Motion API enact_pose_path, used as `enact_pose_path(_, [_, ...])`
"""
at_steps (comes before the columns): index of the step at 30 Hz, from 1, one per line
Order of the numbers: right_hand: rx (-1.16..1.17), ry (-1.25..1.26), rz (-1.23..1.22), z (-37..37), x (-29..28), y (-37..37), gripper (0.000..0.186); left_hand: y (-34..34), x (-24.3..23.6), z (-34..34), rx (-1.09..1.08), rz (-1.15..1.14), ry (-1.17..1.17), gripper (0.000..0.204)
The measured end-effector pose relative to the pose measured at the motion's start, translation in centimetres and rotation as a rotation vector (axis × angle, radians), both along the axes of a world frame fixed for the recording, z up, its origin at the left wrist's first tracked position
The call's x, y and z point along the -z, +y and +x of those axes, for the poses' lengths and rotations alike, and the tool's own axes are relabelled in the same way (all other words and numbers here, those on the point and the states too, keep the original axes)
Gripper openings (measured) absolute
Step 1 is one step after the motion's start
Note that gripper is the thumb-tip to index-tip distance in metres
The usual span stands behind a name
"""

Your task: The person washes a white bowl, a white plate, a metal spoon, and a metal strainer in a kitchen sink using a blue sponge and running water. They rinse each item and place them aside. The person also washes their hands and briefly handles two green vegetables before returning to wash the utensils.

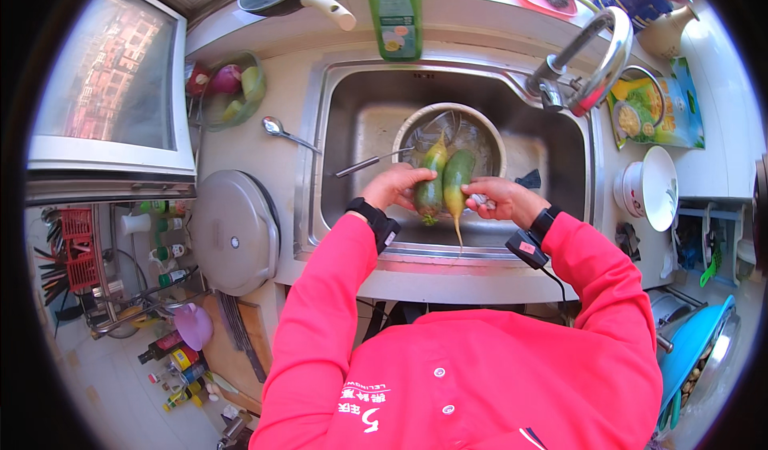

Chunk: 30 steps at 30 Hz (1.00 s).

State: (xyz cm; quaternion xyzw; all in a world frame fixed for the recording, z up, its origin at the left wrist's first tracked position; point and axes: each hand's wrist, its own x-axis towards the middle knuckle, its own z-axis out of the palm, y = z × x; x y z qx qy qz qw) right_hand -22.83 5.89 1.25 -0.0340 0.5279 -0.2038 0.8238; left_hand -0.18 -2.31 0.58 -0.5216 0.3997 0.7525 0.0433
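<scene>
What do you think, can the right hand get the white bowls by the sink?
Probably yes: the way over the sink's rim to the white bowls looks free. But the right hand holds a green radish and something whitish, so it may need to let go first.

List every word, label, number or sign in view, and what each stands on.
I'll copy no wording; this is where print stands:
Pink-red jacket: white characters on the chest, upside down in this view.
Green bottle behind the sink: label, mostly too small to read.
Yellow-green bag: large print, partly covered.
Blue container, top right: light print, blurred.
Black box at the right wrist: small reddish sticker, unreadable.
</scene>
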Motion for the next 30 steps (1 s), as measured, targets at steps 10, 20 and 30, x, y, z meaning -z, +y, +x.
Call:
enact_pose_path(10, [0.127,0.011,-0.093,-0.5,2.5,2.6,0.016,0.5,1.5,-1.7,0.033,-0.038,-0.033,0.05])
enact_pose_path(20, [0.271,0.014,-0.148,-4.2,2.1,7.6,0.026,2.2,1.8,-7.3,0.172,-0.062,-0.005,0.059])
enact_pose_path(30, [0.299,0.167,-0.369,-8.1,-1.7,10.2,0.022,4.4,-1.7,-11.9,0.115,-0.163,0.088,0.058])
